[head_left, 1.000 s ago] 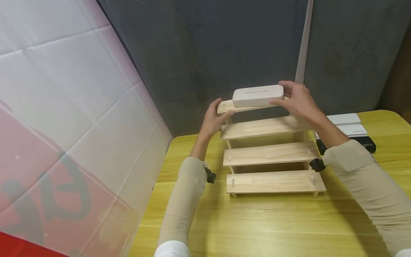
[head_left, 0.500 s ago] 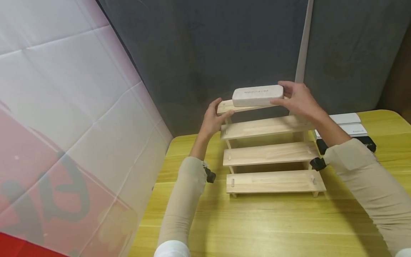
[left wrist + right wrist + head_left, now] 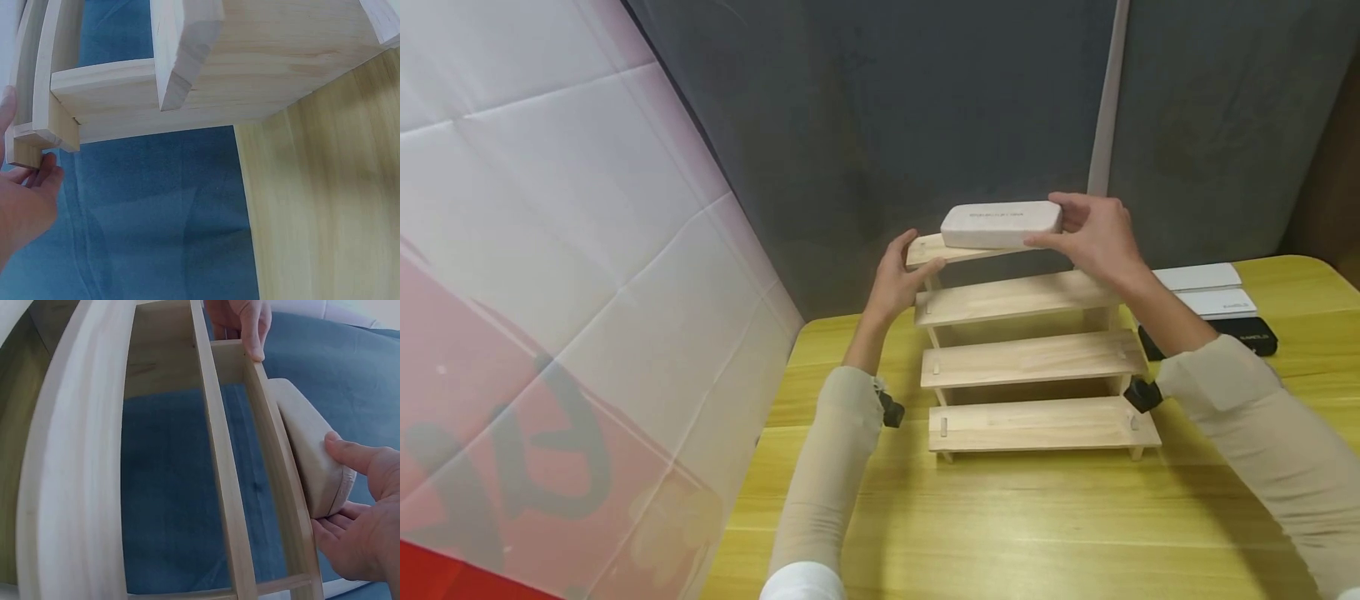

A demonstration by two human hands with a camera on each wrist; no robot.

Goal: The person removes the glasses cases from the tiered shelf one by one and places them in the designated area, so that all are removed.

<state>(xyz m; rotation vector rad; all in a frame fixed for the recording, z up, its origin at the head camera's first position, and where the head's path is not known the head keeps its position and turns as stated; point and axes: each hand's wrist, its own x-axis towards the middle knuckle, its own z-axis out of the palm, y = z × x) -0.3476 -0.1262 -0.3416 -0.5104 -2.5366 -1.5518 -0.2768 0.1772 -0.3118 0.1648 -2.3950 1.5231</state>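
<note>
A four-tier wooden step shelf point(image 3: 1033, 359) stands on the table. On its top board point(image 3: 928, 247) lies a white, round-edged glasses case point(image 3: 1000, 223) with small print on its upper face. My right hand point(image 3: 1093, 236) pinches the right end of this case, thumb on the near side and fingers behind. In the right wrist view the glasses case point(image 3: 306, 444) sits against the top board's edge, tilted slightly. My left hand point(image 3: 898, 277) grips the left end of the top board; the left wrist view shows its fingers point(image 3: 47, 172) at the board's end.
Right of the shelf, partly behind my right forearm, lie two white cases point(image 3: 1217, 303) and a black case point(image 3: 1258, 335) on the yellow wood-grain table point(image 3: 1000, 525). A dark grey partition point(image 3: 865, 125) rises behind; a white printed panel point(image 3: 587, 208) stands left.
My right hand has turned the glasses case slightly, its right end coming a little nearer and lower. The left hand and the shelf have stayed put.
</note>
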